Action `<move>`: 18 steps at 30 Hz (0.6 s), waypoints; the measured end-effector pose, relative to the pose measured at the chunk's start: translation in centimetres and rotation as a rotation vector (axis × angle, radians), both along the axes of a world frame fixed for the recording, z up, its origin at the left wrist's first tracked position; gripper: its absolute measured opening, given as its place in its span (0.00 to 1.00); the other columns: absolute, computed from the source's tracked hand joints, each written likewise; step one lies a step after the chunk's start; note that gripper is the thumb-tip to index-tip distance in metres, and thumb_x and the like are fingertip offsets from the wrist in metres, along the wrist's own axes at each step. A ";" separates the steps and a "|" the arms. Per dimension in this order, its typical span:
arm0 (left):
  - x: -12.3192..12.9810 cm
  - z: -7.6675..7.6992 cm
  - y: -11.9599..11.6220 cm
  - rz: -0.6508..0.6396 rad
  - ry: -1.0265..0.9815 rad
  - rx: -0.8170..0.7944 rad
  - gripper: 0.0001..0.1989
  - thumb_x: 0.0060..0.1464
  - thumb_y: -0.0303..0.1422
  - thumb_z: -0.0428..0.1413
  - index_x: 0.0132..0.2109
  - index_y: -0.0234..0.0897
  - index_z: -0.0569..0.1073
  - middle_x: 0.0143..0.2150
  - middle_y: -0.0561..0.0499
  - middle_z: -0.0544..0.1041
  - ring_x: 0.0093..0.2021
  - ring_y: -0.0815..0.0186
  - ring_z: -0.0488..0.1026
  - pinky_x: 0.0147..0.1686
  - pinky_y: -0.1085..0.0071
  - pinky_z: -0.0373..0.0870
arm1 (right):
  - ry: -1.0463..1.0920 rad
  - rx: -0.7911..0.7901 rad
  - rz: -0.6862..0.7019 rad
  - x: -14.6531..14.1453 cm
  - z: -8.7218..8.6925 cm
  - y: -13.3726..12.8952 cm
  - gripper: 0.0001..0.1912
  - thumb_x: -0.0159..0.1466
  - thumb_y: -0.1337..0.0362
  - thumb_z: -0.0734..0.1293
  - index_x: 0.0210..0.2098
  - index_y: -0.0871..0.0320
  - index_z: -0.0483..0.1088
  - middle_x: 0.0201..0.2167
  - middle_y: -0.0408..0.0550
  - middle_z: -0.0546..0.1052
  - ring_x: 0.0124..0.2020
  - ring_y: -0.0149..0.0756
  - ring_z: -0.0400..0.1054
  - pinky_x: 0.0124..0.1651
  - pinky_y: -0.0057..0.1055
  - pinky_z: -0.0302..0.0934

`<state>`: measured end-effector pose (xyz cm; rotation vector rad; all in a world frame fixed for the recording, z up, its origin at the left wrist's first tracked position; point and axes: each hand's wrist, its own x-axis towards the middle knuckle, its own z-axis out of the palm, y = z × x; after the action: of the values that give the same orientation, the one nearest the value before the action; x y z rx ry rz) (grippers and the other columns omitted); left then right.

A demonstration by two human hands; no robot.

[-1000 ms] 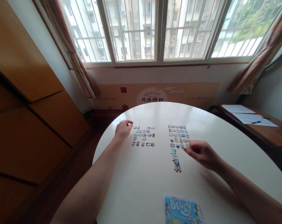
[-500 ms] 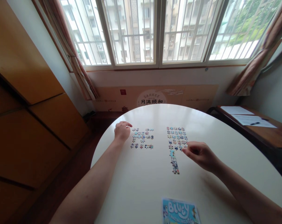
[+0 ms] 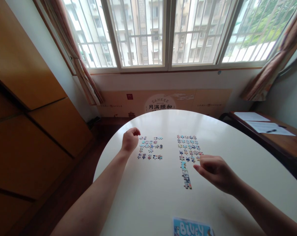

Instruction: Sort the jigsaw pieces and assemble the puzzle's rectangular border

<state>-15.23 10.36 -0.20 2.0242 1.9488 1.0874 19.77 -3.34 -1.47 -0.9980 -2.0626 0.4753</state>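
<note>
Hands (image 3: pixel 215 170) flank puzzle pieces (image 3: pixel 189 149) on table (image 3: pixel 150 196).

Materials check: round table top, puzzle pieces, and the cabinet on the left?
Table top: looks like glossy white laminate or lacquer; window glare reflects on it. Puzzle pieces: probably printed cardboard, flat, thin, multicoloured. Cabinet: wood or wood veneer, orange-brown with a satin sheen.

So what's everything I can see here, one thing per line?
Round table: one, white, centre.
Loose puzzle pieces, left group: many, multicoloured, by left hand.
Loose puzzle pieces, right group: many, multicoloured, above right hand.
Joined puzzle strip: one, blue-dark, below right group.
Puzzle leaflet: one, blue, near edge.
Side desk with papers and a pen: one, brown, right.
Barred window: one, behind.
Wooden cabinet: one, brown, left.
Left hand: fist-like.
Right hand: fingers curled.
</note>
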 end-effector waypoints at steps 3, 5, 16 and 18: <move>0.0 0.3 -0.1 0.007 0.012 -0.009 0.14 0.44 0.21 0.46 0.30 0.39 0.75 0.31 0.53 0.79 0.35 0.64 0.75 0.40 0.70 0.71 | -0.009 -0.007 -0.002 0.0 0.1 -0.2 0.25 0.69 0.63 0.63 0.22 0.55 0.45 0.20 0.38 0.52 0.21 0.30 0.47 0.26 0.32 0.45; 0.0 0.6 -0.3 0.017 0.030 -0.015 0.14 0.45 0.22 0.47 0.30 0.39 0.76 0.32 0.53 0.80 0.36 0.63 0.75 0.42 0.70 0.70 | -0.015 -0.014 0.001 0.1 0.1 -0.2 0.25 0.69 0.63 0.63 0.22 0.55 0.45 0.20 0.38 0.53 0.21 0.30 0.48 0.26 0.32 0.45; -0.7 2.0 -1.1 -0.035 0.253 -0.282 0.13 0.51 0.27 0.52 0.36 0.41 0.81 0.38 0.51 0.82 0.38 0.62 0.76 0.38 0.71 0.70 | -0.001 -0.017 0.005 0.2 0.2 -0.3 0.25 0.69 0.63 0.64 0.21 0.55 0.48 0.19 0.38 0.53 0.21 0.30 0.48 0.25 0.32 0.46; -0.7 2.6 -1.7 -0.021 0.297 -0.324 0.12 0.52 0.29 0.53 0.39 0.42 0.81 0.42 0.49 0.82 0.41 0.60 0.76 0.39 0.70 0.69 | -0.007 -0.014 0.011 0.2 0.2 -0.2 0.25 0.69 0.63 0.64 0.21 0.55 0.48 0.19 0.38 0.53 0.21 0.30 0.48 0.25 0.32 0.46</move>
<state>-15.91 8.62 2.43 2.1056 2.0660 0.4434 19.96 -3.59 -1.28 -0.9988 -2.0741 0.4934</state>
